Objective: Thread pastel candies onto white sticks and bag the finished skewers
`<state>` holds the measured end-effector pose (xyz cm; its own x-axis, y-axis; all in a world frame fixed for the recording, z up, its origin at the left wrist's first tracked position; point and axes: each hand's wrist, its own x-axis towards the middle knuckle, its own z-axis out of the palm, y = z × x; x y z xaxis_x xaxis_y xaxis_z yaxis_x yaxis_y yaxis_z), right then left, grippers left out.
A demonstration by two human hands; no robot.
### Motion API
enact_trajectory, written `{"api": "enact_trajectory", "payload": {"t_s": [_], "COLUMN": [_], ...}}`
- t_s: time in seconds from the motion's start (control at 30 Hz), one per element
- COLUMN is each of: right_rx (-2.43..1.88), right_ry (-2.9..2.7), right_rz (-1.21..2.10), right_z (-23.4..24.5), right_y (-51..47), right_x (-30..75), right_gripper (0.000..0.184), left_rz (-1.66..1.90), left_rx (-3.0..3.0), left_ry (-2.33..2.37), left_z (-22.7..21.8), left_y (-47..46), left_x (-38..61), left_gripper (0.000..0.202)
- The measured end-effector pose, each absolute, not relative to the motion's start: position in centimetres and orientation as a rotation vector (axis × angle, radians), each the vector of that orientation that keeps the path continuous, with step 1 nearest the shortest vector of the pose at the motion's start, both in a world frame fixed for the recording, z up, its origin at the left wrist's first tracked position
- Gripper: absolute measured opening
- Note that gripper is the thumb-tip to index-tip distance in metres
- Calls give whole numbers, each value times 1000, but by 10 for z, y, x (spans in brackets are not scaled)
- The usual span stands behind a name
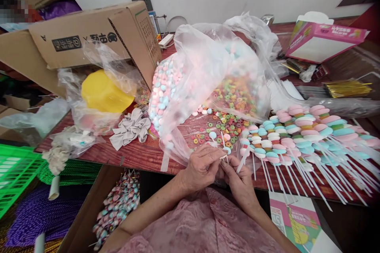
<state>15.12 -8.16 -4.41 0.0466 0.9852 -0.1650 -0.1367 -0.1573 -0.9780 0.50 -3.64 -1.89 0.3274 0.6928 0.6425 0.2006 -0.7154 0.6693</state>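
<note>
My left hand (202,166) and my right hand (239,178) meet at the near edge of the red wooden table (142,154). Both are closed in a pinch on a thin white stick (225,157) that carries a pale blue candy disc (227,150) near its top. Just beyond them, loose coloured candy rings (225,126) and discs lie on clear plastic. To the right lies a row of finished candy skewers (297,134), pink, white and blue, sticks pointing toward me.
A big clear bag (190,79) holds pastel candies and coloured rings. A cardboard box (89,35), a yellow lump in plastic (103,93) and a grey cloth (130,128) are at left; a pink box (320,39) at back right. A carton of wrapped skewers (118,205) stands below.
</note>
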Motion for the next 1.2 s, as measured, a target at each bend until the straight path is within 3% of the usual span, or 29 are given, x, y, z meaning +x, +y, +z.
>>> {"api": "enact_trajectory", "payload": {"t_s": [0.17, 0.33, 0.43, 0.53, 0.73, 1.03, 1.2], "right_rx": [-1212, -1200, -1209, -1191, -1185, -1193, -1174], "right_ry": [-753, -717, -772, -782, -798, -936, -1023], "right_rz": [1242, 1229, 1249, 1249, 1294, 1299, 1292], "right_z": [-41, -31, -30, -34, -37, -41, -45], "right_y": [-80, -82, -86, -89, -91, -93, -95], "right_x": [173, 175, 175, 181, 186, 179, 178], "right_gripper": [28, 29, 32, 31, 31, 27, 25], "left_rz": [1385, 406, 110, 113, 481, 305, 207], "left_rx": [1956, 2361, 2451, 2474, 2121, 2120, 2421], "left_ry": [1119, 1349, 1442, 1430, 1365, 1355, 1339], "left_z": [0, 18, 13, 4, -1, -9, -8], "left_y": [16, 79, 88, 87, 104, 111, 93], "left_x": [-3, 24, 45, 48, 16, 15, 18], "left_gripper": [25, 20, 18, 16, 14, 10, 20]}}
